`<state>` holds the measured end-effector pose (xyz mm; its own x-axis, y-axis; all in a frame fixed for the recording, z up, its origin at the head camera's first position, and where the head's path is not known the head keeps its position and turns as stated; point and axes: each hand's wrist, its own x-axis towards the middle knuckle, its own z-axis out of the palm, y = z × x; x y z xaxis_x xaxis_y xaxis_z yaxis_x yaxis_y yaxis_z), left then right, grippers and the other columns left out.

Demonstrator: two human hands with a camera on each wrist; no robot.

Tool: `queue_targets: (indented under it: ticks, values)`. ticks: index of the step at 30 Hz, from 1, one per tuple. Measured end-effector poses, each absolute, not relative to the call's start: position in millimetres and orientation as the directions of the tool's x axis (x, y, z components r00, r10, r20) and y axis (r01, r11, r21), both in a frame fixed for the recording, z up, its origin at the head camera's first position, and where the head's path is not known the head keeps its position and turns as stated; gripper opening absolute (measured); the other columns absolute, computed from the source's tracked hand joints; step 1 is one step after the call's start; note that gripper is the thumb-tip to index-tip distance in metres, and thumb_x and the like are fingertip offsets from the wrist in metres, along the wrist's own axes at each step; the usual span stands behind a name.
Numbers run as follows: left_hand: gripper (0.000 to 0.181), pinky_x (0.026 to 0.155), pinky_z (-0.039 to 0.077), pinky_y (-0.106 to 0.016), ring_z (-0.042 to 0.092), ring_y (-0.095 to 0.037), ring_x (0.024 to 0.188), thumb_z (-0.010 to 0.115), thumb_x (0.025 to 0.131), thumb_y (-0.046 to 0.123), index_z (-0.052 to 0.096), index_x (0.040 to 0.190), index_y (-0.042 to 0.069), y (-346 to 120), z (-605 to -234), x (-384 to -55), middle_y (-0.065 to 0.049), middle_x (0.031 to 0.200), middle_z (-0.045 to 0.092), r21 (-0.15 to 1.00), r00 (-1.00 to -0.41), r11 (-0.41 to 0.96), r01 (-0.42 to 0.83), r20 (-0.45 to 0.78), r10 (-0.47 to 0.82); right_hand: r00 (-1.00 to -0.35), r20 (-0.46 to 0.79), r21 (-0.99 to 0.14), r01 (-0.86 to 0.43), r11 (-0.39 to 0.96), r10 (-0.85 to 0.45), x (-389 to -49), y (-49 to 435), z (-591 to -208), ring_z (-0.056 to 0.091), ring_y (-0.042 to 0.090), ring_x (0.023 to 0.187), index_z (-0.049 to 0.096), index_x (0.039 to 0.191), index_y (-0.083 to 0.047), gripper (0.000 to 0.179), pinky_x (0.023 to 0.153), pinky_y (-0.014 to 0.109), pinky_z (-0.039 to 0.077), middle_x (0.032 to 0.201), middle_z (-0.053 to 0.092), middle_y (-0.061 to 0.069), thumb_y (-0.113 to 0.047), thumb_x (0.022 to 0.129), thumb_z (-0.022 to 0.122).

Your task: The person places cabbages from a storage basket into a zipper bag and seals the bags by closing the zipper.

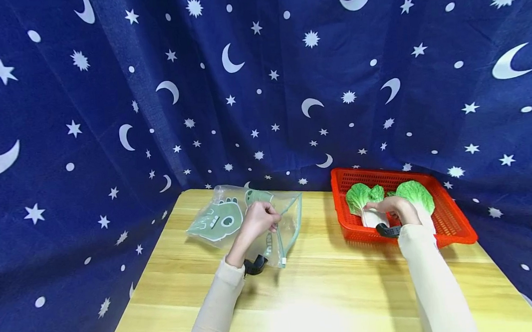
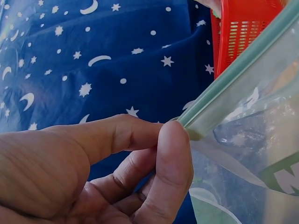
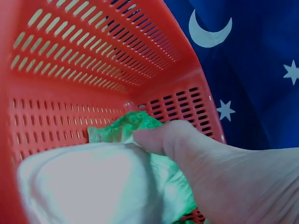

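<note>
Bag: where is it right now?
In the head view, the bag is at the back left of the table, left of the red basket, pinched by the left hand.

Long cream sleeves (image 1: 436, 282) end near black wrist straps (image 1: 255, 265), the hands (image 1: 260, 219) bare.

A wood-grain worktop (image 1: 165, 301) is seen, its near edge cut off. Near the far left corner, a translucent zip bag (image 1: 215, 224) with green print is partly laid. The far right corner is hidden by a red perforated basket (image 1: 355, 234). Glare is noted towards the near edge.
</note>
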<state>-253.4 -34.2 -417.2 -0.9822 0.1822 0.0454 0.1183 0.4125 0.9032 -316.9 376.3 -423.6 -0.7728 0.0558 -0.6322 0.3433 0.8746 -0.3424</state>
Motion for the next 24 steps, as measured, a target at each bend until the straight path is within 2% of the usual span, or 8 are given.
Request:
queue_targets:
  ticks: [1, 3, 4, 5, 8, 12, 19, 24]
  values:
    - [0.011, 0.050, 0.057, -0.030, 0.064, -0.013, 0.045, 0.068, 0.080, 0.005, 0.065, 0.069, 0.005, -34, -417, -253, -0.005, 0.055, 0.066, 0.903, -0.982, 0.414, 0.117, 0.043, 0.183, -0.764, -0.642, -0.345, 0.363, 0.865, 0.064, -317, 377, -426, 0.048, 0.016, 0.066, 0.064, 0.079, -0.004, 0.067, 0.063, 0.026, 0.044, 0.071, 0.049, 0.006, -0.065, 0.093, 0.040]
    - [0.011, 0.051, 0.058, -0.032, 0.063, -0.013, 0.044, 0.068, 0.080, 0.005, 0.065, 0.069, 0.005, -34, -417, -253, -0.004, 0.055, 0.065, 0.904, -0.983, 0.412, 0.110, 0.037, 0.182, -0.753, -0.652, -0.366, 0.411, 0.835, 0.085, -317, 378, -430, 0.051, 0.015, 0.066, 0.052, 0.061, -0.018, 0.058, 0.068, 0.028, 0.047, 0.064, 0.051, 0.002, -0.067, 0.091, 0.043]
    - [0.011, 0.053, 0.059, -0.034, 0.063, -0.013, 0.044, 0.068, 0.080, 0.005, 0.064, 0.069, 0.005, -34, -417, -253, -0.004, 0.055, 0.065, 0.906, -0.983, 0.410, 0.105, 0.032, 0.181, -0.749, -0.656, -0.376, 0.433, 0.819, 0.095, -317, 378, -431, 0.054, 0.015, 0.069, 0.051, 0.059, -0.019, 0.058, 0.073, 0.030, 0.049, 0.065, 0.054, 0.002, -0.067, 0.090, 0.045]
    - [0.011, 0.054, 0.059, -0.036, 0.063, -0.013, 0.044, 0.068, 0.080, 0.005, 0.064, 0.069, 0.005, -34, -418, -253, -0.004, 0.055, 0.065, 0.908, -0.983, 0.407, 0.103, 0.030, 0.182, -0.753, -0.653, -0.393, 0.435, 0.810, 0.087, -317, 378, -433, 0.049, 0.011, 0.063, 0.048, 0.055, -0.021, 0.057, 0.069, 0.028, 0.047, 0.059, 0.047, -0.006, -0.066, 0.090, 0.046]
    - [0.011, 0.055, 0.059, -0.038, 0.063, -0.012, 0.044, 0.068, 0.080, 0.005, 0.064, 0.070, 0.005, -34, -419, -254, -0.004, 0.055, 0.065, 0.909, -0.983, 0.404, 0.098, 0.026, 0.182, -0.762, -0.644, -0.409, 0.418, 0.811, 0.068, -320, 378, -436, 0.050, 0.009, 0.062, 0.048, 0.048, -0.022, 0.060, 0.072, 0.028, 0.047, 0.056, 0.049, -0.007, -0.061, 0.092, 0.047]
    - [0.011, 0.055, 0.059, -0.037, 0.063, -0.012, 0.044, 0.068, 0.080, 0.006, 0.064, 0.070, 0.005, -35, -419, -255, -0.004, 0.056, 0.065, 0.905, -0.983, 0.414, 0.101, 0.026, 0.181, -0.767, -0.639, -0.417, 0.413, 0.810, 0.062, -320, 378, -437, 0.048, 0.009, 0.059, 0.046, 0.045, -0.023, 0.060, 0.069, 0.026, 0.045, 0.053, 0.047, -0.008, -0.058, 0.093, 0.047]
    - [0.011, 0.055, 0.059, -0.036, 0.063, -0.013, 0.044, 0.069, 0.080, 0.007, 0.064, 0.070, 0.005, -35, -418, -254, -0.005, 0.057, 0.066, 0.903, -0.983, 0.418, 0.100, 0.025, 0.183, -0.791, -0.611, -0.486, 0.415, 0.769, 0.041, -319, 377, -438, 0.045, 0.008, 0.056, 0.057, 0.052, -0.022, 0.052, 0.068, 0.026, 0.043, 0.048, 0.042, -0.010, -0.049, 0.095, 0.047]
    - [0.012, 0.058, 0.060, -0.041, 0.064, -0.015, 0.046, 0.069, 0.081, 0.006, 0.064, 0.071, 0.005, -34, -417, -253, -0.005, 0.058, 0.066, 0.905, -0.983, 0.414, 0.099, 0.023, 0.184, -0.792, -0.610, -0.479, 0.404, 0.779, 0.036, -318, 376, -435, 0.046, 0.007, 0.054, 0.049, 0.048, -0.022, 0.049, 0.063, 0.024, 0.044, 0.049, 0.045, -0.009, -0.044, 0.092, 0.050]
